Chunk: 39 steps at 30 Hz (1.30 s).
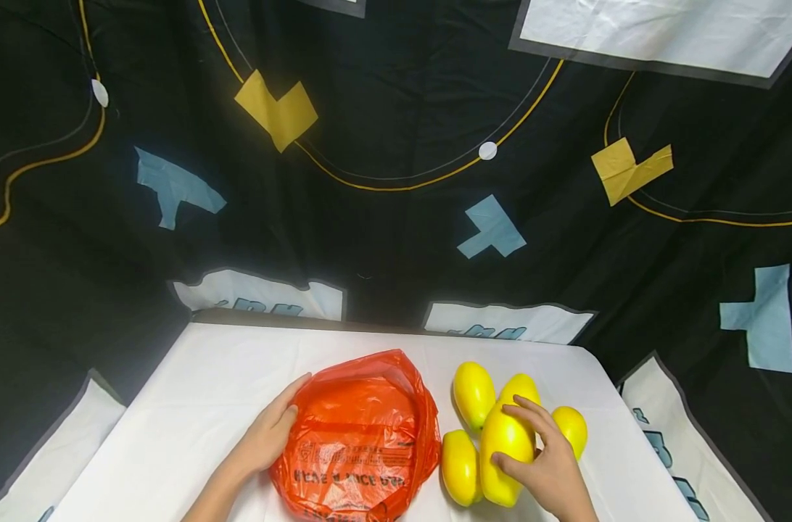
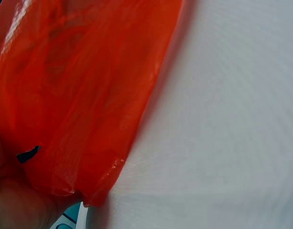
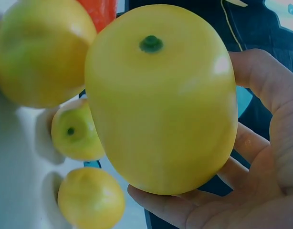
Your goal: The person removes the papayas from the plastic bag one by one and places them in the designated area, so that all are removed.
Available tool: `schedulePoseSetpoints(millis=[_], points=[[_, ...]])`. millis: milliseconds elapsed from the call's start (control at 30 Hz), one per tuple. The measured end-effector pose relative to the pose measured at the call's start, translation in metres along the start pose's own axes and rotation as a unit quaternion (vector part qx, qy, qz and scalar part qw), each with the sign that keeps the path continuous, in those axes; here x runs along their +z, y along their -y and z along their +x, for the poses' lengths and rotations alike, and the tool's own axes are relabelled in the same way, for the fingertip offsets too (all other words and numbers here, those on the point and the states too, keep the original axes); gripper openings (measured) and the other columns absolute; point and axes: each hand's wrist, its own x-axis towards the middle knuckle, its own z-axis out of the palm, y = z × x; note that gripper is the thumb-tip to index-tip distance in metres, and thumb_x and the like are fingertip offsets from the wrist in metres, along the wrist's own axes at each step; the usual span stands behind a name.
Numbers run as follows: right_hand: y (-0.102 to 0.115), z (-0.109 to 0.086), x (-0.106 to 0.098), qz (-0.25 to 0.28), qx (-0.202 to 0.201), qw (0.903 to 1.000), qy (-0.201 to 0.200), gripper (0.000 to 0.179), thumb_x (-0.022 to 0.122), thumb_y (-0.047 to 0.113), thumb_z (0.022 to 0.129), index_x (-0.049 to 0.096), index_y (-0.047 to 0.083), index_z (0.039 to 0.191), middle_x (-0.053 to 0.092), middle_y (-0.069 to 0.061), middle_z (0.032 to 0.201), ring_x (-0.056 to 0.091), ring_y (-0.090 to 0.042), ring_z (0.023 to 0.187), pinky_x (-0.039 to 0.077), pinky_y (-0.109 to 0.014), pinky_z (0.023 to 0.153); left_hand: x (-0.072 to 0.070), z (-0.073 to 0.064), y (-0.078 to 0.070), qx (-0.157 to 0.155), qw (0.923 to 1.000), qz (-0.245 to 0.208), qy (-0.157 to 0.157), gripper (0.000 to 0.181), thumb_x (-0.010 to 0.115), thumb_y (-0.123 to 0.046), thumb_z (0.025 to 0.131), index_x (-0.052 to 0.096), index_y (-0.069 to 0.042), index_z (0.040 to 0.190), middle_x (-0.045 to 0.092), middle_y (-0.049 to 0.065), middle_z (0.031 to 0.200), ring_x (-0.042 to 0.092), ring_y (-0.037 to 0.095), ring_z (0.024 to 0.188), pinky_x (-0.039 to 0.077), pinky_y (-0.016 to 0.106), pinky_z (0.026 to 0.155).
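Observation:
In the head view my left hand [image 1: 268, 435] grips the upper left edge of a red plastic bag [image 1: 353, 435], thumb on the near side. Dark print runs across the bag's front, and its mouth gapes at the top. Over on the right, my right hand [image 1: 549, 464] holds a yellow mango [image 1: 505, 451] between thumb and fingers. The right wrist view shows this mango [image 3: 161, 105] with a green stem end, raised among the others. Around it lie several more, including a mango [image 1: 473, 395] behind, a mango [image 1: 460, 467] beside the bag and a mango [image 1: 571, 429] past my fingers.
A white-covered table [image 1: 174, 406] carries the bag and the mangoes. Past its far edge hangs a dark cloth [image 1: 396, 239] with yellow line patterns and blue and yellow shapes. White printed panels [image 1: 510, 322] border the table.

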Motion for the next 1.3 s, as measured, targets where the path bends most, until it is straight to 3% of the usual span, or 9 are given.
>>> schedulePoseSetpoints(millis=[433,867,1300], points=[[-0.016,-0.003,-0.003,-0.024,0.038,0.9989,0.010,0.072,0.089,0.036,0.065,0.060,0.022,0.130,0.040,-0.005,0.148,0.036,-0.037,0.133,0.043,-0.058,0.101,-0.002,0.000,0.000,0.008,1.0000,0.000,-0.001,0.053,0.037,-0.003,0.102,0.032,-0.017,0.153,0.036,0.014,0.153,0.031,0.040,0.139,0.022,0.062,0.111],[-0.036,-0.006,-0.003,-0.042,0.064,0.9968,0.026,0.074,0.089,0.040,0.064,0.061,0.021,0.129,0.042,-0.005,0.148,0.031,-0.038,0.137,0.028,-0.067,0.107,-0.001,-0.002,0.001,-0.005,1.0000,-0.008,0.000,0.054,0.037,-0.003,0.103,0.031,-0.019,0.154,0.036,0.013,0.153,0.031,0.039,0.139,0.020,0.062,0.111],[-0.055,-0.009,0.007,-0.045,0.084,0.9943,0.049,0.077,0.090,0.040,0.062,0.060,0.019,0.130,0.041,-0.010,0.148,0.032,-0.044,0.136,0.029,-0.068,0.105,-0.001,-0.001,0.000,0.000,1.0000,-0.004,-0.004,0.054,0.037,-0.003,0.102,0.032,-0.018,0.153,0.036,0.012,0.154,0.031,0.038,0.140,0.020,0.061,0.112]])
